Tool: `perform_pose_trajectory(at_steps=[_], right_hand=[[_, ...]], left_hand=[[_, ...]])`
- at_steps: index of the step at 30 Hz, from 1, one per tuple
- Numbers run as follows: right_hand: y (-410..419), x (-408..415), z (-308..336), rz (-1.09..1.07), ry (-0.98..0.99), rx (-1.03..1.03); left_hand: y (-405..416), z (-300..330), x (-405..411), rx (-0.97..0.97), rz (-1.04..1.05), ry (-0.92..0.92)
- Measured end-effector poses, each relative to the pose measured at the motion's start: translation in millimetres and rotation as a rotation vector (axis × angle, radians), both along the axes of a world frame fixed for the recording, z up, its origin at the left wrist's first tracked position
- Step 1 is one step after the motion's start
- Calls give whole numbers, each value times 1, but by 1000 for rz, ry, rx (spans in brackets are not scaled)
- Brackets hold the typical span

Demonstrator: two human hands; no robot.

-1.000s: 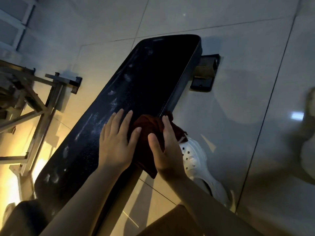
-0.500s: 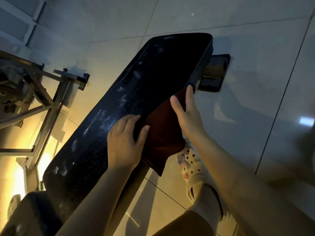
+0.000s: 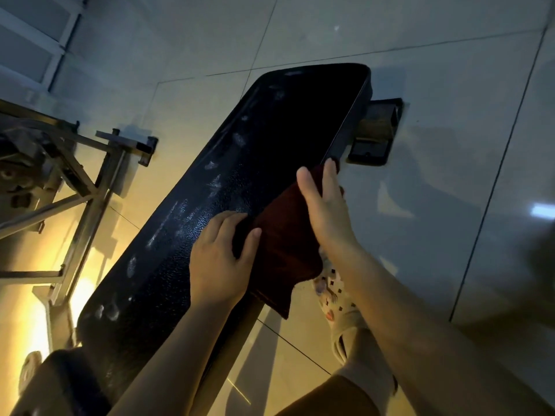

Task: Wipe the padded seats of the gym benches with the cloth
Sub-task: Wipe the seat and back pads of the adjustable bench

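A long black padded bench seat [image 3: 270,139] runs diagonally from lower left to upper right, with pale smudges along its left side. A dark red cloth [image 3: 282,250] lies over the seat's right edge and hangs down past it. My left hand [image 3: 219,259] rests on the seat with its fingers curled, pinching the cloth's left edge against the thumb. My right hand [image 3: 324,211] presses flat on the cloth at the seat's right edge, fingers straight and pointing up the bench.
A metal equipment frame [image 3: 84,187] stands on the tiled floor to the left. The bench's foot bracket [image 3: 375,130] sticks out beyond the far end. My foot in a pale slipper [image 3: 333,292] stands right of the bench. Another dark pad [image 3: 66,382] sits at the lower left.
My right hand has slid up along the seat's right edge, stretching the cloth out. The left hand's fingers went from flat to curled on the cloth's edge.
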State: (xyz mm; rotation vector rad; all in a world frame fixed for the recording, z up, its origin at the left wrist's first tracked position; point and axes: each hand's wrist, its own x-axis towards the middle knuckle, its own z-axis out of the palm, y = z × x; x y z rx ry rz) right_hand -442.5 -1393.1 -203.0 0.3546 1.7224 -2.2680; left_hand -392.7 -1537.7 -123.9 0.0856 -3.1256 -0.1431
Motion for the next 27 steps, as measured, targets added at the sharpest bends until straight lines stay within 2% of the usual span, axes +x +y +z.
perform_pose_trajectory(at_steps=[3,6,8,16,20,25,27], right_hand=[[-8,16,3,21,33,11],[-31,60,16,26,59,-149],[-38,69,19,7,50,-176],[-2,-19,14,-55,-9,26],[-10,-1,4,-43,34,37],[-18,48,-3,-424,-57,111],[-30,69,7,-348,-43,64]], left_hand=[[-1,0,0,18,6,3],[-1,-1,-1,17,6,23],[-1,0,0,18,10,20],[-3,0,-1,19,-2,12],[-5,-1,-1,50,-3,10],[-4,-2,-1,49,-2,12],[-3,-2,0,45,1,4]])
